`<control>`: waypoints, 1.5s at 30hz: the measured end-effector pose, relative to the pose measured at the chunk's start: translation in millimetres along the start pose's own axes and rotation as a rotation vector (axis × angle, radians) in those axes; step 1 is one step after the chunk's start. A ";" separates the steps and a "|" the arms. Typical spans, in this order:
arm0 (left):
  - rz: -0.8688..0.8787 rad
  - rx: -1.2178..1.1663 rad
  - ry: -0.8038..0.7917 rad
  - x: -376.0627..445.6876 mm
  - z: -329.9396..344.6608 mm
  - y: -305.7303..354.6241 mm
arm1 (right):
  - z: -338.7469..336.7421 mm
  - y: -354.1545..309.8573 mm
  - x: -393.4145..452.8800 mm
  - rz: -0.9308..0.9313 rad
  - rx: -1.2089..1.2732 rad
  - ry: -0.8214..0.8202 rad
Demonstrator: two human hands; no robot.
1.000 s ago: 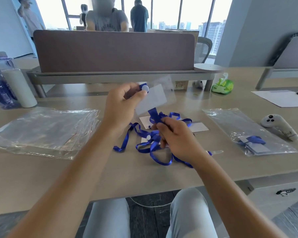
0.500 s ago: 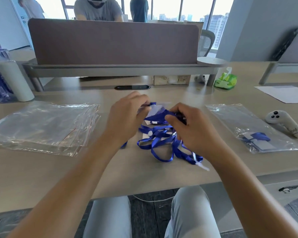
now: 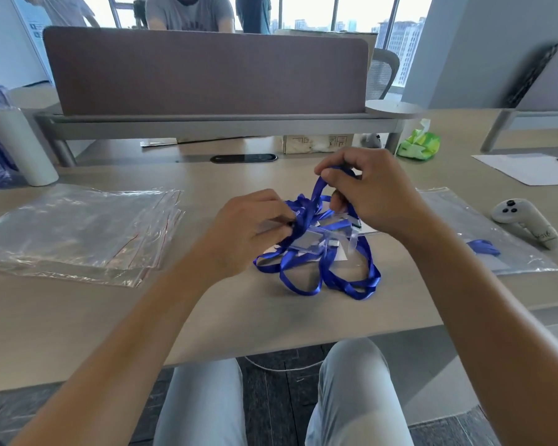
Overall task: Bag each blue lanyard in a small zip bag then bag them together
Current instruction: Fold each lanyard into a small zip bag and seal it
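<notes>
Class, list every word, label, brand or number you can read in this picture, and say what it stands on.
None reads clearly.
White controller: dark marking on its handle, too blurred to read.
Cardboard box: line patterns only, no legible words.
Wall poster: blurred print.
Paper sheet: shows no legible text.

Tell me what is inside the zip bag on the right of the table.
Inside the zip bag lies a blue lanyard, only a loop of its ribbon showing. The right hand and its forearm cover the bag's near-left part, so anything else inside is hidden.
</notes>
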State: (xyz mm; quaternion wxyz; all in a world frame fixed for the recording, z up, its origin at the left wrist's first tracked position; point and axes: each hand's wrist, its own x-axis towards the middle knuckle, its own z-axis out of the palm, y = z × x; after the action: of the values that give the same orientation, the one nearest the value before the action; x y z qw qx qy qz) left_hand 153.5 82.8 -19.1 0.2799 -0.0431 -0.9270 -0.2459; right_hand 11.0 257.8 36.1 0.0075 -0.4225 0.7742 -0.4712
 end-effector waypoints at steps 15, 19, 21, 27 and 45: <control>-0.608 -1.082 0.417 3.5 -2.0 5.8 | 21.0 20.5 -38.1 0.208 0.315 -0.232; -0.715 -1.037 0.517 6.6 7.8 6.5 | 31.1 19.8 -50.7 0.124 0.164 -0.176; -0.715 -0.972 0.569 8.3 10.9 6.6 | 33.6 21.3 -55.8 0.096 0.103 -0.179; -0.507 -0.388 0.626 7.4 9.5 2.3 | 32.4 25.3 -68.1 0.112 0.018 -0.169; -0.068 0.199 0.264 -14.7 16.7 7.2 | 18.5 3.4 -68.3 0.120 0.166 -0.116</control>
State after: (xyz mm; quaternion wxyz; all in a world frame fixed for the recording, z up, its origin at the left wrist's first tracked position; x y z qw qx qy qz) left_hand 159.1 98.0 -36.0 0.3936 0.0488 -0.9029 -0.1658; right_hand 60.3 290.3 -3.1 0.1154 -0.3998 0.7548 -0.5070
